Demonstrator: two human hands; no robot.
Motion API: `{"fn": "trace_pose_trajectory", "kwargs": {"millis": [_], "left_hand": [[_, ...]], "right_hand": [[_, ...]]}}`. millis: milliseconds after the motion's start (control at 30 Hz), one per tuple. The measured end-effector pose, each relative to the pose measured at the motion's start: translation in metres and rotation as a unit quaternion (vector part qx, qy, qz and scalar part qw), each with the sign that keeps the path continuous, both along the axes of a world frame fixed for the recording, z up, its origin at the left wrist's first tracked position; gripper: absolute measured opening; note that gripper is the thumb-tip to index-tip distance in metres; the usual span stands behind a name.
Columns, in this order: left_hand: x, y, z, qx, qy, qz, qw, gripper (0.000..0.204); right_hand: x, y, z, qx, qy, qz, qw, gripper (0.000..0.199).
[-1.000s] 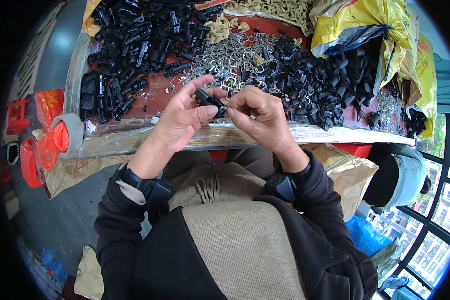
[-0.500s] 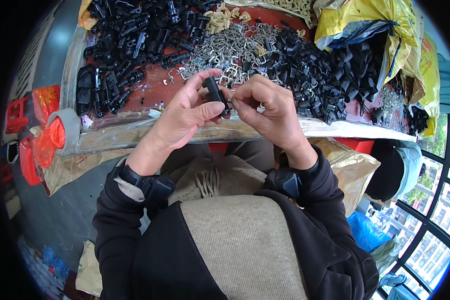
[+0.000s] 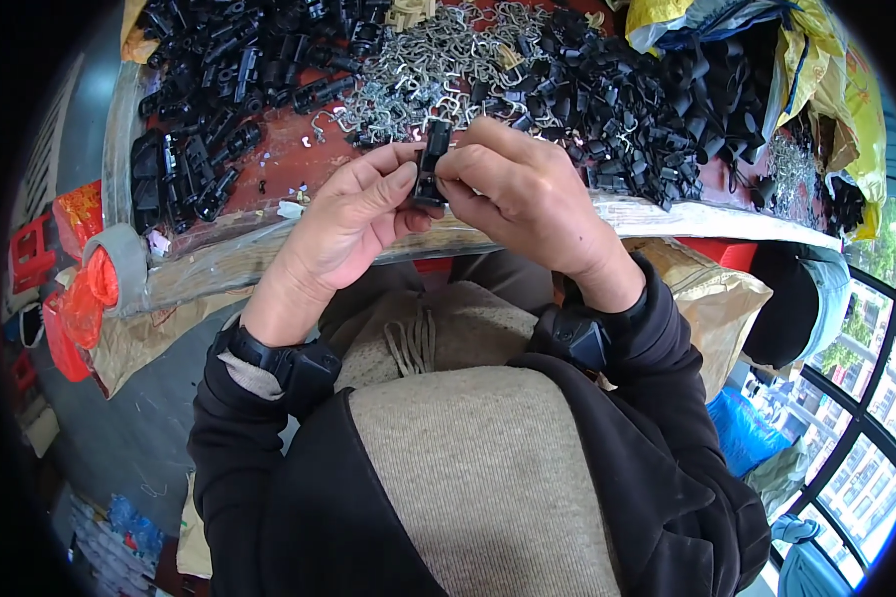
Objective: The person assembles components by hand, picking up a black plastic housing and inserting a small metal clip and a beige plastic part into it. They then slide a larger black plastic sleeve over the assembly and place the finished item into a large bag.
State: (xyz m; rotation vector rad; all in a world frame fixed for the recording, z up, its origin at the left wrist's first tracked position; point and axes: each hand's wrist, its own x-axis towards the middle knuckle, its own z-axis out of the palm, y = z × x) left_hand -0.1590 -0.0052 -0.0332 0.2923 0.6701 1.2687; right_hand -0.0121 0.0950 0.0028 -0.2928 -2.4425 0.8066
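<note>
Over the near edge of the work table I hold a small black plastic part, upright and roughly tube-shaped. My left hand grips it from the left, thumb against its side. The fingers of my right hand are bent and pressed against its right side; whether they also pinch something small is hidden. Beyond my hands lies a pile of bent silver metal hooks. To the left of it is a heap of black plastic assemblies, and to the right a heap of small black pieces.
The red table top has a wrapped, padded front edge. A grey tape roll and red bags are at its left corner. Yellow sacks stand at the right. A brown paper bag sits below the table edge.
The black part has turned more upright between my hands. My right hand has moved in over its side, and the whole view has shifted slightly.
</note>
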Motion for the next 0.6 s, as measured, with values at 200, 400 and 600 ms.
{"fn": "trace_pose_trajectory", "kwargs": {"millis": [200,400,600], "left_hand": [[0.001,0.001,0.003,-0.038,0.063,-0.017,0.997,0.026],[0.004,-0.003,0.005,-0.057,0.103,-0.044,0.992,0.026],[0.008,-0.004,0.009,-0.048,0.119,-0.067,0.989,0.026]], "right_hand": [[0.002,0.002,-0.003,0.032,-0.073,0.017,0.997,0.012],[0.004,-0.003,-0.003,0.009,-0.128,0.02,0.992,0.01],[0.006,-0.007,0.003,-0.034,-0.131,0.007,0.991,0.007]]}}
